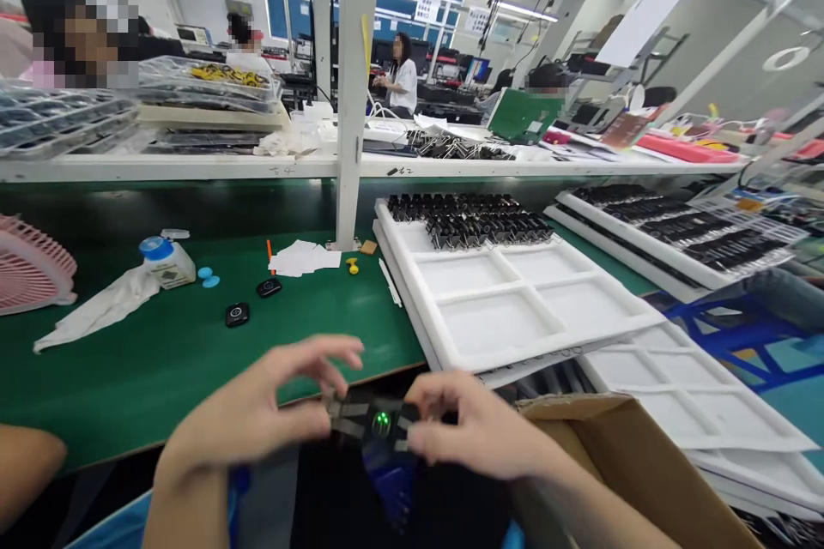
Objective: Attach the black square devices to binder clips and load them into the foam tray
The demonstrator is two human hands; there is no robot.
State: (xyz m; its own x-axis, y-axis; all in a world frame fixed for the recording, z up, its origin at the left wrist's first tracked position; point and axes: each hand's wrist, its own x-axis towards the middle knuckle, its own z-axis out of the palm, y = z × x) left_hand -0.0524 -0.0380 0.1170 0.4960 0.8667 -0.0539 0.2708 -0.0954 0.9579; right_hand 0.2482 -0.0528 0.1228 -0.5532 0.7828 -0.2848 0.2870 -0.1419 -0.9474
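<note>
A small dark device (381, 420) with lit green lights and flat strap-like pieces at its sides is held over the near edge of the green bench. My right hand (476, 429) grips its right end between thumb and curled fingers. At the left end, my left hand (270, 403) has its thumb and a lower finger closed on the device, while the index finger is raised. The left hand is slightly blurred. Two small black units, one nearer (237, 314) and one farther (269, 286), lie on the bench beyond my left hand.
A white foam tray (489, 309) holding rows of black parts (476, 219) stands to the right. An open cardboard box (618, 446) is beside my right forearm. A blue-capped bottle (168, 264) and pink fan (32, 266) stand left. Another person's arm (26, 472) shows at lower left.
</note>
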